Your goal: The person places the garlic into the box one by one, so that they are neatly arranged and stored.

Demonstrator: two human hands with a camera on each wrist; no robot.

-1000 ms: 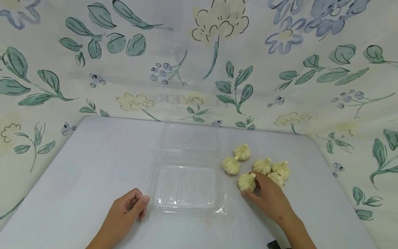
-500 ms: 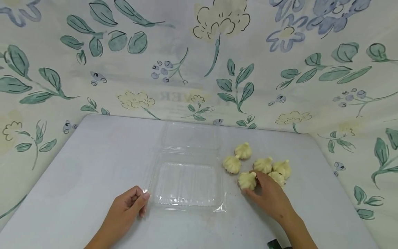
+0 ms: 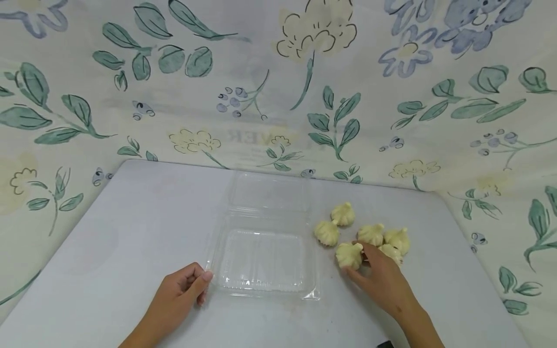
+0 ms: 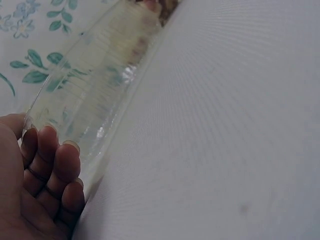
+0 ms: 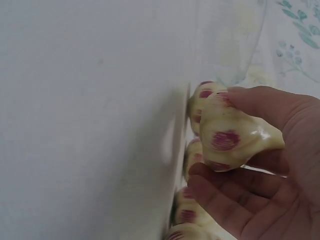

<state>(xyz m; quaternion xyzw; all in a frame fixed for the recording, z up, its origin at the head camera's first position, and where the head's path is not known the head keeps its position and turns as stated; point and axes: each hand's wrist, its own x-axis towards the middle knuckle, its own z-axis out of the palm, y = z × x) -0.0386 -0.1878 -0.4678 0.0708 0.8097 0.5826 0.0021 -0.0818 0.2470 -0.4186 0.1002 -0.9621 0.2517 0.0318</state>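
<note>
A clear plastic clamshell container [image 3: 265,261] lies open on the white table, its lid [image 3: 270,191] folded back toward the wall. My left hand [image 3: 180,295] pinches the container's near left edge between thumb and curled fingers; the left wrist view shows the clear wall [image 4: 85,95] rising from that grip. To the right of the container, my right hand [image 3: 380,275] holds a garlic bulb [image 3: 349,256] between thumb and fingers. In the right wrist view this bulb [image 5: 232,132] shows dark pink patches on pale yellow. Several more bulbs [image 3: 326,233] sit just beyond and beside the right hand.
A floral-patterned cloth [image 3: 243,96] hangs behind the white table [image 3: 143,217] and at its sides. Two bulbs stand between the container and the right hand's group, farther back. A small black object [image 3: 385,344] shows at the bottom edge beside the right forearm.
The view has shifted slightly. Both hands keep their places on the container edge and the garlic bulb; the bulbs and container have not visibly moved on the table.
</note>
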